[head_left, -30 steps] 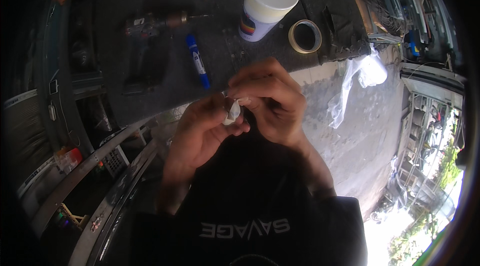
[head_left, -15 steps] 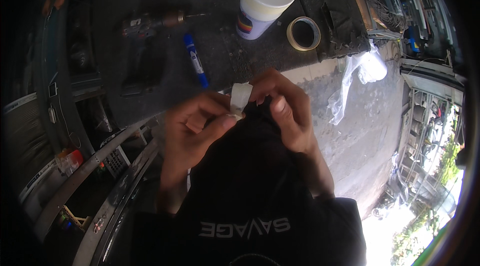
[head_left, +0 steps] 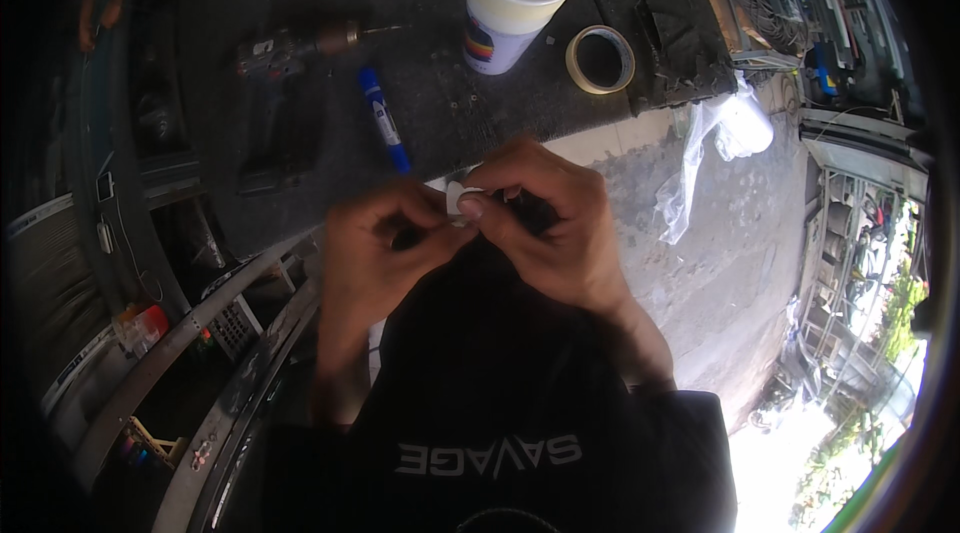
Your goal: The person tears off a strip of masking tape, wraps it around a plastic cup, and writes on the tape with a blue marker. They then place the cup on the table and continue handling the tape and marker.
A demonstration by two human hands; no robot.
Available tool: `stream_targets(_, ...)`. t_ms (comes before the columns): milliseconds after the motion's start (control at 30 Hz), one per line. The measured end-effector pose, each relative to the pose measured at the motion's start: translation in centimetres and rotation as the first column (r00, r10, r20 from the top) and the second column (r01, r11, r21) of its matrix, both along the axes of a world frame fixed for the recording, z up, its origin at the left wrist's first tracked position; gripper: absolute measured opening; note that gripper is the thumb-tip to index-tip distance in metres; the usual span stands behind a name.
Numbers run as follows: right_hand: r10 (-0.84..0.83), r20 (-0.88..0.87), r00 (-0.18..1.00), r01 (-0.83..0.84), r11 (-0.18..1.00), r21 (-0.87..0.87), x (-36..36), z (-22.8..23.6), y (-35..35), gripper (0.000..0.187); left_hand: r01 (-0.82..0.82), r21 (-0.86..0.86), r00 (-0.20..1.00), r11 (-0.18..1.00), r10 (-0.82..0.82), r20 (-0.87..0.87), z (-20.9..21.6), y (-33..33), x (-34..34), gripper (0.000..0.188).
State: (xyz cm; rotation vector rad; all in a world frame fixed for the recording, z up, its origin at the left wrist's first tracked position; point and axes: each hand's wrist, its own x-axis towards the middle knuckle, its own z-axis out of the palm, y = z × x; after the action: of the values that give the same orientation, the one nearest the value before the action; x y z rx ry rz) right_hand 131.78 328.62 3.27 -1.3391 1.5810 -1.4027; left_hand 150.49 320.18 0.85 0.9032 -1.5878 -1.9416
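Note:
A short pale strip of masking tape (head_left: 456, 197) is pinched between my two hands, just off the near edge of the dark table. My left hand (head_left: 372, 245) holds its left side between thumb and fingertips. From the other side, the thumb and forefinger of my right hand (head_left: 555, 223) press on the strip and cover much of it. It looks bent over at the top. Beyond my hands lies a blue marker (head_left: 384, 120). The roll of masking tape (head_left: 574, 71) rests farther right, beside a tall white lidded tub (head_left: 492, 45).
On the left of the dark table (head_left: 330, 148) lies a cordless drill (head_left: 275, 55) with a bit fitted. A clear plastic bag (head_left: 705, 138) with a white roll is past the table's right side, above the grey floor (head_left: 715, 263). Metal rails (head_left: 215, 308) run at lower left.
My right thumb and fingers have closed in on the tape strip, which stood upright and wider before. Less of it shows now. The table things have shifted slightly left and up in view.

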Motion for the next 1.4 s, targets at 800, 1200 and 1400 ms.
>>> stream_targets(800,-0.297,0.307,0.904,0.24,0.948,0.209,-0.2,0.3,0.7,0.017,-0.281,0.102,0.954,0.954,0.289,-0.073,1.7,0.4,-1.3,0.025)
stream_targets(1200,-0.131,0.058,0.99,0.135,0.988,-0.081,0.2,-0.2,0.8,0.016,-0.122,0.1,0.991,0.987,0.127,-0.046,0.2,0.3,-1.7,0.017)
stream_targets(1400,-0.106,-0.332,0.938,0.018,0.966,-0.257,0.8,-1.5,0.9,0.028,-0.132,0.133,0.991,0.982,0.136,-0.018,-0.2,-0.5,-1.5,0.015)
